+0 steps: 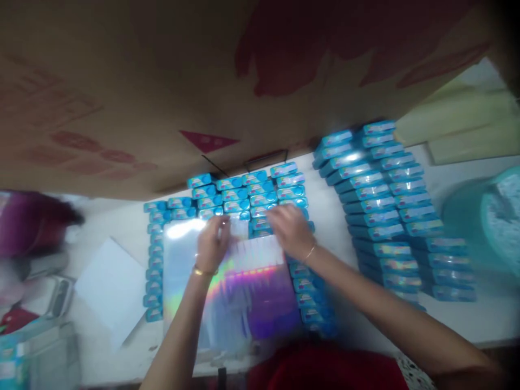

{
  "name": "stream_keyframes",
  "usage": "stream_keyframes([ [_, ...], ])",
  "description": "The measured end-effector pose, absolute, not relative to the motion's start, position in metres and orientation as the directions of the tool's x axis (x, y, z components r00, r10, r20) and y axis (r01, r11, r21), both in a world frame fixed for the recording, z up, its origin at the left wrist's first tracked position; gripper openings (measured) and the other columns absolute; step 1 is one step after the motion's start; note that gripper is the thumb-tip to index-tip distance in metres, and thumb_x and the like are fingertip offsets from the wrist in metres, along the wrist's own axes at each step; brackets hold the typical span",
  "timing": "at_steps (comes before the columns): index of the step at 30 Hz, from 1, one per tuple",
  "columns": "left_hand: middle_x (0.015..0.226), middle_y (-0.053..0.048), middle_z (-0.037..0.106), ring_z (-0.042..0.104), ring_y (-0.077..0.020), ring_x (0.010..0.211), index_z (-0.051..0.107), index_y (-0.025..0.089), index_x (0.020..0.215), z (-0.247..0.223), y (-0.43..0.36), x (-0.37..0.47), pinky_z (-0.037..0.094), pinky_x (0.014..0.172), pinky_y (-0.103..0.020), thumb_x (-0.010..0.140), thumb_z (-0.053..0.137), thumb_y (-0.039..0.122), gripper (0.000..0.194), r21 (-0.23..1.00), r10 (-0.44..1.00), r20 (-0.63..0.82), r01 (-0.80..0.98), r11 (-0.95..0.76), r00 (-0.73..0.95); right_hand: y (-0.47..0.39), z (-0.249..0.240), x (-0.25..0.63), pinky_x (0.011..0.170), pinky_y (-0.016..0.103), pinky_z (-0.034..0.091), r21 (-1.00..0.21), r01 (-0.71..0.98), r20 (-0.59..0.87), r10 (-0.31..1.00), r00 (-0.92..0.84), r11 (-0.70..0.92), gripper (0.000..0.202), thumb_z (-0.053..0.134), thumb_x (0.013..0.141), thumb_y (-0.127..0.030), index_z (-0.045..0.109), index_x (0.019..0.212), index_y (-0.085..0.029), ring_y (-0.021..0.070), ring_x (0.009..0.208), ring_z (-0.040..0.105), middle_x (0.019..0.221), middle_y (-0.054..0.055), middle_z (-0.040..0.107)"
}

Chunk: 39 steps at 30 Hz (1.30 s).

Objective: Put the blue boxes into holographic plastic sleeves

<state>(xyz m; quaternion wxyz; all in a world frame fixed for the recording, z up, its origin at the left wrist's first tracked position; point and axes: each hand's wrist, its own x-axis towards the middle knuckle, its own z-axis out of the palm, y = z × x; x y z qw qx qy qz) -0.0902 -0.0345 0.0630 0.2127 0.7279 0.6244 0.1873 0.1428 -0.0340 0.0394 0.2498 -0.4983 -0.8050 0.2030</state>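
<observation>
My left hand (pixel 213 242) is over the upper part of a shiny rainbow-reflecting sheet (pixel 268 303), its fingers curled into a pinch; what they hold, if anything, is too blurred to make out. To its right, my right hand (pixel 293 232) is above the rows of small blue packs (pixel 260 188), beside the sheet's upper right corner. Its fingers are bent together at the packs, and anything between them is hidden. Pale narrow strips (pixel 260 252) show along the sheet's upper part. More blue packs (pixel 154 271) line the sheet's left side.
A large cardboard box (pixel 162 97) with red print stands along the back. Two long columns of blue packs (pixel 377 216) extend at the right, near a teal tub (pixel 467 216). On the left lie a white sheet (pixel 111 292) and a grey device (pixel 59 298).
</observation>
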Motion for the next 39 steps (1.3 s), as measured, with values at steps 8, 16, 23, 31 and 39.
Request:
stream_keyframes([
  [8, 0.100, -0.010, 0.063, 0.055, -0.0216, 0.092, 0.058, 0.019, 0.118, 0.038, -0.100, -0.138, 0.046, 0.081, -0.035, 0.093, 0.042, 0.022, 0.030, 0.334, 0.920, -0.072, 0.878, -0.343, 0.386, -0.110, -0.005, 0.047, 0.090, 0.041, 0.046, -0.610, 0.588, 0.187, 0.817, -0.545, 0.531, 0.021, 0.046, 0.092, -0.010, 0.061, 0.106, -0.015, 0.0223, 0.104, 0.052, 0.108, 0.013, 0.060],
  [16, 0.103, -0.010, 0.064, 0.053, -0.0238, 0.091, 0.062, 0.021, 0.111, 0.030, -0.105, -0.141, 0.043, 0.075, -0.037, 0.090, 0.050, 0.020, 0.024, 0.205, 0.881, 0.055, 0.859, -0.470, 0.469, -0.111, -0.020, 0.052, 0.094, 0.047, 0.048, -0.674, 0.556, 0.229, 0.853, -0.469, 0.487, 0.019, 0.043, 0.094, -0.020, 0.060, 0.101, -0.017, 0.0253, 0.110, 0.051, 0.111, 0.014, 0.059],
  [23, 0.092, -0.008, 0.065, 0.057, -0.0198, 0.084, 0.060, 0.019, 0.093, 0.060, -0.138, -0.130, 0.045, 0.076, -0.034, 0.088, 0.053, 0.018, 0.009, 0.471, 0.928, 0.122, 0.802, -0.367, 0.353, -0.110, -0.012, 0.056, 0.099, 0.048, 0.043, -0.758, 0.484, 0.220, 0.871, -0.440, 0.436, 0.031, 0.031, 0.096, -0.019, 0.058, 0.112, -0.017, 0.0244, 0.114, 0.049, 0.116, 0.015, 0.056],
  [31, 0.073, 0.003, 0.060, 0.060, -0.0119, 0.071, 0.054, 0.019, 0.078, 0.107, -0.144, -0.082, 0.047, 0.073, -0.026, 0.073, 0.073, 0.028, 0.021, 0.959, 0.838, -0.234, 0.025, 0.283, -0.494, -0.106, 0.035, 0.068, 0.094, 0.041, 0.045, -0.998, 0.060, -0.001, 0.941, -0.339, 0.020, 0.056, 0.039, 0.088, -0.067, 0.061, 0.103, -0.018, 0.0235, 0.104, 0.056, 0.105, 0.010, 0.061],
  [39, 0.065, 0.003, 0.060, 0.055, -0.0101, 0.063, 0.059, 0.017, 0.073, 0.067, -0.093, -0.019, 0.044, 0.065, -0.023, 0.070, 0.073, 0.030, 0.019, 0.929, 0.855, -0.357, -0.045, 0.368, -0.375, -0.079, 0.066, 0.131, 0.069, 0.025, 0.043, -0.969, 0.119, -0.225, 0.972, -0.071, -0.215, 0.028, 0.054, 0.087, -0.043, 0.056, 0.073, -0.019, 0.0130, 0.069, 0.052, 0.069, -0.001, 0.055],
])
